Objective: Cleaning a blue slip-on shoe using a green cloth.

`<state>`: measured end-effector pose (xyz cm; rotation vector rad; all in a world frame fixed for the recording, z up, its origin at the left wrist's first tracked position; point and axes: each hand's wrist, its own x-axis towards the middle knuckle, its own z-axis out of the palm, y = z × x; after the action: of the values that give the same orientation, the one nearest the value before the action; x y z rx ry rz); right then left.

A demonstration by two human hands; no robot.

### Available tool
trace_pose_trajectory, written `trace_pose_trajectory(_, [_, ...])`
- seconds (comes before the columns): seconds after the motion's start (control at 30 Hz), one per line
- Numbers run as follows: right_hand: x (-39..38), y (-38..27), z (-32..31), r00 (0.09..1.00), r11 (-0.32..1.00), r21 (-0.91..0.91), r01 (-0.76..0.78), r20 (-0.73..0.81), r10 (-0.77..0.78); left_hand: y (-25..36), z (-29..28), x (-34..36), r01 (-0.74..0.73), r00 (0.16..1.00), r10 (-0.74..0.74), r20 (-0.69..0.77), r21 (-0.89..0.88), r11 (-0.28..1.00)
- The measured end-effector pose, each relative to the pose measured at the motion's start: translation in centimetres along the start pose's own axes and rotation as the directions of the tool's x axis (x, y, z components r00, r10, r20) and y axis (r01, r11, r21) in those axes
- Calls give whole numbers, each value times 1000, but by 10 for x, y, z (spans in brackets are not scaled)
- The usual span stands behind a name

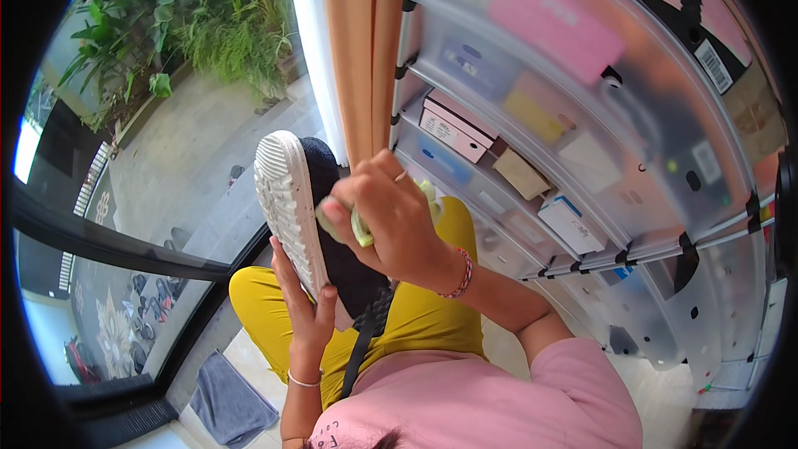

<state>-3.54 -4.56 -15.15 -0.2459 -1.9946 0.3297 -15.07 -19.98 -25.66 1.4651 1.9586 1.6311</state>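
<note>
A dark navy shoe (343,276) with a thick white ribbed sole is held upright, toe end up, above my lap. My left hand (307,309) supports it from the lower left, with the palm and fingers against the sole and the thumb near its edge. Bunched in the fingers of my right hand (395,220) is a pale green and white cloth (363,231), at the side of the shoe's dark upper. Part of the cloth shows behind the knuckles. My right hand covers some of the upper.
Stacked clear plastic drawers (515,129) with shoe boxes stand close on the right. An orange curtain (362,58) hangs ahead. On the left, a black-framed glass door (125,245) looks onto a paved yard with plants and shoes. A grey towel (231,399) lies on the floor.
</note>
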Motion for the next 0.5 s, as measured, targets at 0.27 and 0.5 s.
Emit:
trace_pose_trajectory(0.27, [50, 8, -28, 993, 995, -28, -95, -78, 92, -13, 6, 9, -136, 984, 132, 117, 31, 990])
trace_pose_trajectory(0.5, [59, 44, -73, 929, 938, -94, -335, 131, 345, -17, 15, 18, -100, 942, 171, 290, -246, 964])
